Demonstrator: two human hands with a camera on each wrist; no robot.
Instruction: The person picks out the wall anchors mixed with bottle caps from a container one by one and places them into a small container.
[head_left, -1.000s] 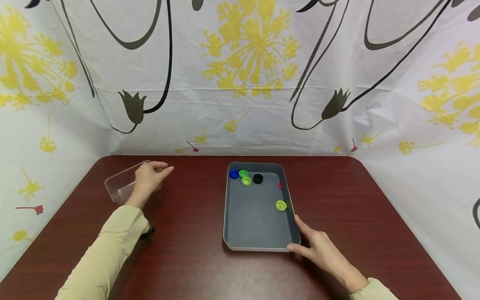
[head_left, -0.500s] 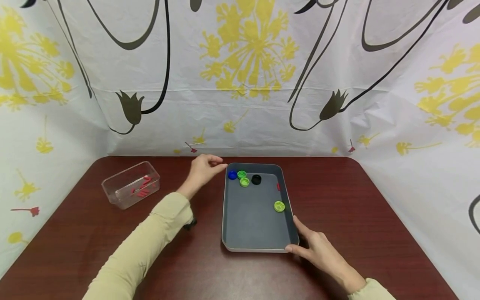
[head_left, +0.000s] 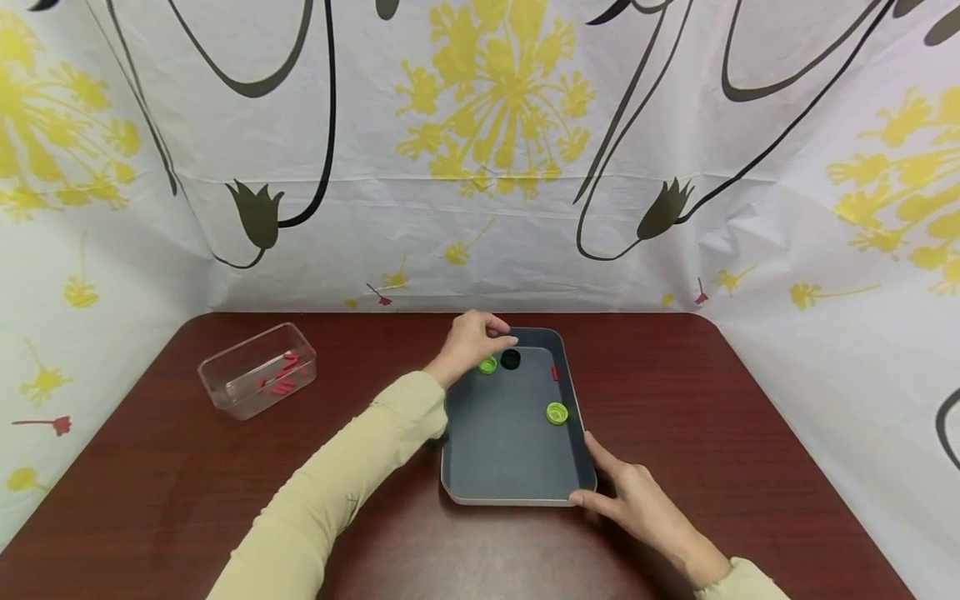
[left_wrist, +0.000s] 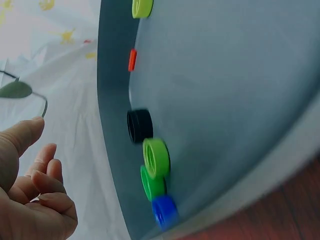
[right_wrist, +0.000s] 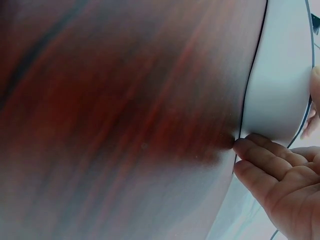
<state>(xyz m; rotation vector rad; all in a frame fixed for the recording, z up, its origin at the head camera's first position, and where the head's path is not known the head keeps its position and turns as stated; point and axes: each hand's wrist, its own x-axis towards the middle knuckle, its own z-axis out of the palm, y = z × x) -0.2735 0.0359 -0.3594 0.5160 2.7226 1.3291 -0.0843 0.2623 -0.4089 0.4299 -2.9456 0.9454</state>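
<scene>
My left hand (head_left: 471, 340) hangs over the far left part of a grey tray (head_left: 502, 458). In the left wrist view its thumb stands apart from loosely bent fingers, with nothing seen between them. Beneath it in the tray are a light green bottle cap (left_wrist: 157, 159), a green cap (left_wrist: 151, 184), a blue cap (left_wrist: 164, 211) and a black cap (head_left: 511, 359). My right hand (head_left: 643, 508) holds the tray's near right corner, thumb at the front edge and fingers against the side wall. A yellow-green cap (head_left: 557, 413) and a small red piece (head_left: 555, 372) lie along the right side.
A clear plastic box (head_left: 247, 392) with several small red pieces (head_left: 285, 385) stands on the left of the dark red-brown table (head_left: 360, 517). A white patterned sheet (head_left: 405, 250) hangs behind the table and along both sides.
My left hand has moved right from the clear box to above the tray, uncovering the red pieces in the box. The right hand has stayed at the tray's corner.
</scene>
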